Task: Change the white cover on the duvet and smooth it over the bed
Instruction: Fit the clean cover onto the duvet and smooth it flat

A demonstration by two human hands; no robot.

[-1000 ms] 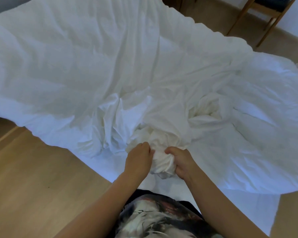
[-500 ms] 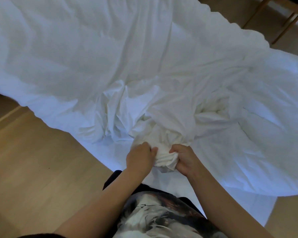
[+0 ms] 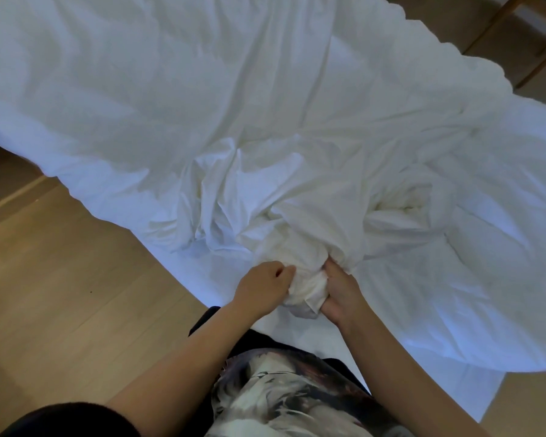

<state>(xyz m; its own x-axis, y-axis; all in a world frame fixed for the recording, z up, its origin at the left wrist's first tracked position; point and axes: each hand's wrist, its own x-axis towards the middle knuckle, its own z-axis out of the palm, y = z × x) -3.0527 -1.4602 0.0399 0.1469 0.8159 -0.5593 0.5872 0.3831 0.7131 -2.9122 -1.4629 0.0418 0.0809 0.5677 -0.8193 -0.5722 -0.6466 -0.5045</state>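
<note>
A white duvet in its white cover (image 3: 265, 99) lies spread and wrinkled across the bed, filling most of the head view. At the near edge the cover is gathered into a bunched wad (image 3: 306, 279). My left hand (image 3: 262, 287) grips the wad from the left with curled fingers. My right hand (image 3: 339, 290) grips it from the right, fingers dug into the fabric. A creamy fold of the inner duvet (image 3: 404, 203) shows in an opening to the right of the wad.
Light wooden floor (image 3: 60, 294) lies left of the bed and below it. Wooden chair legs (image 3: 517, 36) stand at the top right beyond the bed's far corner. The sheet's corner (image 3: 473, 395) hangs down at the lower right.
Both hands keep their grip on the bunched cover. My right hand has turned and pushed its fingers deeper into the wad. The view has shifted slightly toward the bed.
</note>
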